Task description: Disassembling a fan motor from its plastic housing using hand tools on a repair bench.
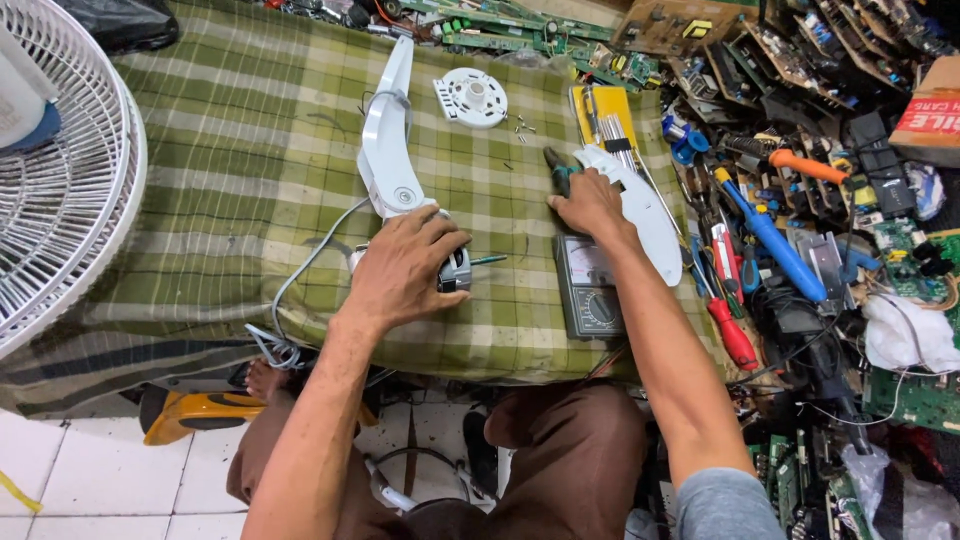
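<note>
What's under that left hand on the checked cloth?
The left hand covers a small metal fan motor; only its edge and a thin shaft show, beside the white housing. The rest is hidden.

The green plaid cloth (250, 150) serves as the landmark. A white fan grille (60, 180) overlaps its left edge. A round white plastic cap (471, 97) lies on its upper middle, loose screws (520, 126) just beside. An analog multimeter (588, 290) rests at its right edge. Beyond that edge lie a blue-handled tool (780, 245), a red-handled screwdriver (733, 335) and circuit boards (790, 50).
</note>
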